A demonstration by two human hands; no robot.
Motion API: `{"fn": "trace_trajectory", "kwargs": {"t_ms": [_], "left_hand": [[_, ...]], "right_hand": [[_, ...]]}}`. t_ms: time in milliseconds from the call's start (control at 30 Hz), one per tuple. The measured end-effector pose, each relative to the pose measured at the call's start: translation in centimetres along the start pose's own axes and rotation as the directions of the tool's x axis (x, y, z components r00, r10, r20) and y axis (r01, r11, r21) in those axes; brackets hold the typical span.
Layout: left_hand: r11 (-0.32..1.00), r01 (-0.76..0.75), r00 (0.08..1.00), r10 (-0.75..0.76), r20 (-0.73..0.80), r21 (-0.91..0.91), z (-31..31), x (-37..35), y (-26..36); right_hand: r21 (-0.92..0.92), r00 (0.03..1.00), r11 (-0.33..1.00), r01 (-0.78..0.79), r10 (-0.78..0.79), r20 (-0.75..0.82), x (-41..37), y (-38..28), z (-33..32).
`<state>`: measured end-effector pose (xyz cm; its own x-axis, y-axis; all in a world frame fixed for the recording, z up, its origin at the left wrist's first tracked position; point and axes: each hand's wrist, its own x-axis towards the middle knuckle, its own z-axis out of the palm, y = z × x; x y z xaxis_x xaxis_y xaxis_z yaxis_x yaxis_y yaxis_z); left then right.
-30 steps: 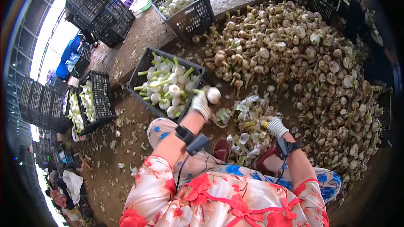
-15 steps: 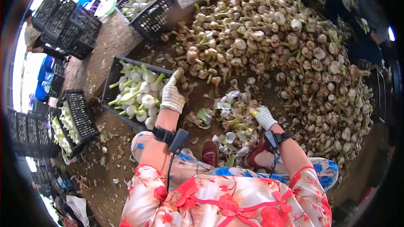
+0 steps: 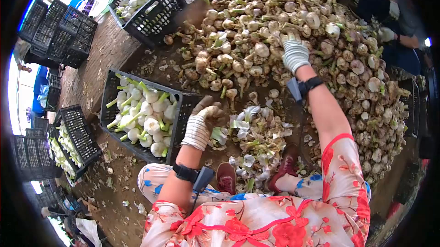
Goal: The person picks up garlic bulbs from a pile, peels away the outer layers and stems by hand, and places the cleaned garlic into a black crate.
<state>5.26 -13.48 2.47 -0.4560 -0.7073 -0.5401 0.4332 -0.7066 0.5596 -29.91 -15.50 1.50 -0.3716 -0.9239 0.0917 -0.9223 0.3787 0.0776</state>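
My left hand [image 3: 205, 121], in a white-cuffed glove stained brown, hangs beside the right edge of a black crate [image 3: 184, 114]. Its fingers are loosely curled, the thumb stands apart, and nothing shows in them. White trimmed garlic bulbs [image 3: 149, 116] with green stems lie in that crate. My right hand [image 3: 294, 53], also gloved, reaches onto a large heap of untrimmed garlic [image 3: 261, 50]. Its fingertips blend with the bulbs, so their grip is hidden. Peeled skins and stem scraps [image 3: 261, 130] lie between my shoes.
Another black crate with white garlic [image 3: 151, 15] stands at the upper left. A further filled crate [image 3: 75, 141] is at the left, below stacked crates [image 3: 59, 31]. At the upper right, a co-worker's gloved hand [image 3: 387, 34] is beside the heap.
My right hand has moved from the scraps up and away onto the garlic heap; the yellow item in it no longer shows. My left hand has come down and right from the crate's edge.
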Motion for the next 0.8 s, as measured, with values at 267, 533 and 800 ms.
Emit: {"fn": "trace_trajectory", "kwargs": {"t_ms": [267, 533, 800], "left_hand": [[0.99, -0.028, 0.999, 0.03, -0.012, 0.139, -0.3, 0.5, -0.9], [0.825, -0.442, 0.871, 0.3, 0.39, 0.351, 5.4, -3.6, -4.4], [0.852, -0.426, 0.865, 0.285, 0.414, 0.303, 6.6, -8.9, -6.3]], "right_hand": [[0.622, 0.994, 0.777, -0.092, 0.109, 0.011, -2.1, -0.2, 1.1], [0.388, 0.808, -0.747, -0.539, -0.328, 0.49, -18.8, -12.6, -5.7], [0.926, 0.909, -0.11, -0.36, -0.264, 0.322, -21.4, -7.9, -11.5]]}}
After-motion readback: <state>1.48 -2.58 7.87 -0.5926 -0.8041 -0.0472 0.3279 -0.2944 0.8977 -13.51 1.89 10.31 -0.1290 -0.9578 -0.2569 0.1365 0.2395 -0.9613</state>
